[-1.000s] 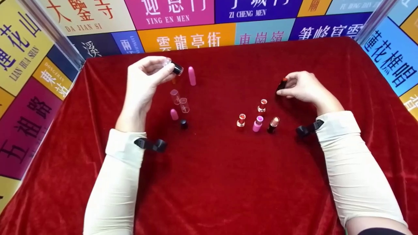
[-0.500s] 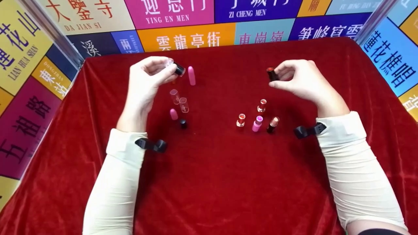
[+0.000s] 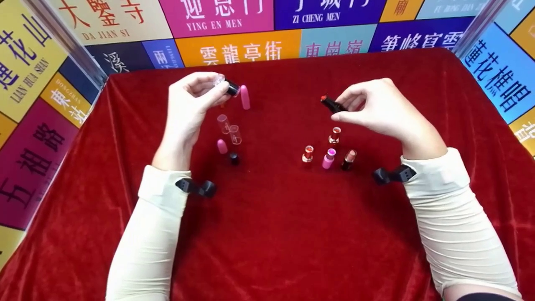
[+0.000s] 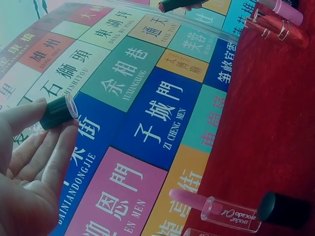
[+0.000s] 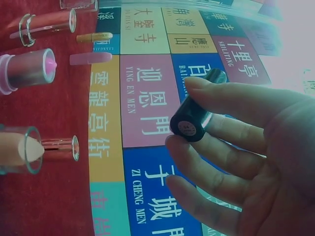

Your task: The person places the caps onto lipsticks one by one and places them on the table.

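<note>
Above the back left of the table my left hand [image 3: 184,104] pinches a black lipstick cap [image 3: 232,88] with a clear end, its open rim facing right. The left wrist view shows this cap between thumb and fingers. My right hand [image 3: 378,104] grips a black lipstick [image 3: 333,104] raised over the cloth, its red tip pointing up and left toward the cap. The right wrist view shows its round base label [image 5: 187,129]. Below that hand stand uncapped lipsticks: a red one [image 3: 335,136], another red one [image 3: 308,154], a pink one [image 3: 329,159] and a peach one [image 3: 349,160].
Loose caps stand at the left: a tall pink cap [image 3: 245,97], two clear caps [image 3: 223,124], a short pink cap [image 3: 222,146] and a black cap [image 3: 234,158]. A yellow-orange piece [image 5: 94,37] stands near the tall pink one. Red velvet cloth [image 3: 267,234] covers the table; lettered panels [image 3: 240,48] surround it.
My right hand has lifted the black lipstick, carried it left and tilted its red tip toward the left hand. My left hand has shifted slightly right with the cap.
</note>
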`<state>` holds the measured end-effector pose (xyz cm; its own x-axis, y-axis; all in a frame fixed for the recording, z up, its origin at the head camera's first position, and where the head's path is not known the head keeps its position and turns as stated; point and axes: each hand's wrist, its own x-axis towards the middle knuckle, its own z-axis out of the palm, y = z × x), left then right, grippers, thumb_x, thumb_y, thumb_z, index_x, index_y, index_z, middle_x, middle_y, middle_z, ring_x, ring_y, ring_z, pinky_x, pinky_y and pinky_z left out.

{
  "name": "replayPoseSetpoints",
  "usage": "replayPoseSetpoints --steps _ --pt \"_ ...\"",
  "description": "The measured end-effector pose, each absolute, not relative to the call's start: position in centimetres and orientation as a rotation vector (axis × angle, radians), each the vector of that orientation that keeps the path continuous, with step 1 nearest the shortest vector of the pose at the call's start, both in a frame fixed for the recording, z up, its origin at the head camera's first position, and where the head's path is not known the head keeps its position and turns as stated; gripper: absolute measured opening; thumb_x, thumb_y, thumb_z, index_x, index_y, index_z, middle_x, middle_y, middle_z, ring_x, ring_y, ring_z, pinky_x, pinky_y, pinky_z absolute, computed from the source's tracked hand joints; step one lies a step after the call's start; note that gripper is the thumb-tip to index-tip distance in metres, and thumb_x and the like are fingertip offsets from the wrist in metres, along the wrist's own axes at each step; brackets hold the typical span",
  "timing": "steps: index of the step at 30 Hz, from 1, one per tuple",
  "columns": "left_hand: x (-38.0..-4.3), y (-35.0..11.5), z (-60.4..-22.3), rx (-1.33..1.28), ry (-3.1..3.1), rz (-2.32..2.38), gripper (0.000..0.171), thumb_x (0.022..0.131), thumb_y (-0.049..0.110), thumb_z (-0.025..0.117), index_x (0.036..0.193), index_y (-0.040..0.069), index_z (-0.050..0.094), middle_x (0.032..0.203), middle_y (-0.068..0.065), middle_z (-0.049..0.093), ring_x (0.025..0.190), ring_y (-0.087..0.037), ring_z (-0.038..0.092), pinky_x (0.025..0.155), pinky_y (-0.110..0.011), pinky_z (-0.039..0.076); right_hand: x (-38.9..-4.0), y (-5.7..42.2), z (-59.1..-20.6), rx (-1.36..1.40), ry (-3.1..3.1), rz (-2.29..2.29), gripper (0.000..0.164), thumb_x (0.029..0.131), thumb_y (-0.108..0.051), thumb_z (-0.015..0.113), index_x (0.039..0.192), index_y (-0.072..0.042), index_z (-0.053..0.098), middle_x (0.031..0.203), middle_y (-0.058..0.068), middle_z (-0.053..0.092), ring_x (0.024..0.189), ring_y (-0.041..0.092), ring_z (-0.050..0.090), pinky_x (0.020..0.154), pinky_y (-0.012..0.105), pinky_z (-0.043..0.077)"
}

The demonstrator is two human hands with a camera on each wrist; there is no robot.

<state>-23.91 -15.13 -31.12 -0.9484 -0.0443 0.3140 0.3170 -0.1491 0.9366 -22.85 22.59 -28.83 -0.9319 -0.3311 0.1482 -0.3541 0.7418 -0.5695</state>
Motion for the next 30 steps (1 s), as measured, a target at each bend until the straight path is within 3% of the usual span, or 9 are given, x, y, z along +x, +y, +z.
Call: replayPoseSetpoints --steps 14,22,30 --pt "-22.8 -13.1 -30.8 -0.388 -1.814 -2.245 0.017 0.089 -0.003 0.083 0.105 -0.001 0.080 0.096 -0.014 0.079 0.088 -0.026 0.077 0.083 -0.040 0.065 -21.8 20.6 -28.9 0.728 -2.861 0.972 0.018 0.090 -0.022 0.088 0.104 -0.012 0.083 0.090 0.001 0.080 0.082 0.016 0.071 0.068 0.016 0.050" --pt "-22.0 -11.9 -30.4 -0.470 -1.852 -2.185 0.015 0.088 0.000 0.085 0.102 0.002 0.081 0.092 -0.014 0.078 0.084 -0.028 0.076 0.078 -0.036 0.065 -21.1 19.5 -29.0 0.816 -2.831 0.945 0.019 0.090 -0.022 0.087 0.105 -0.011 0.083 0.088 0.000 0.079 0.081 0.014 0.070 0.068 0.018 0.050" --pt "-21.6 -11.0 -30.8 -0.532 -1.947 -2.152 0.016 0.087 0.004 0.087 0.103 0.004 0.081 0.094 -0.011 0.079 0.089 -0.029 0.074 0.083 -0.037 0.063 -20.8 18.8 -29.3 0.859 -2.809 0.933 0.020 0.091 -0.023 0.088 0.107 -0.013 0.082 0.088 -0.001 0.078 0.076 0.012 0.069 0.068 0.020 0.052"
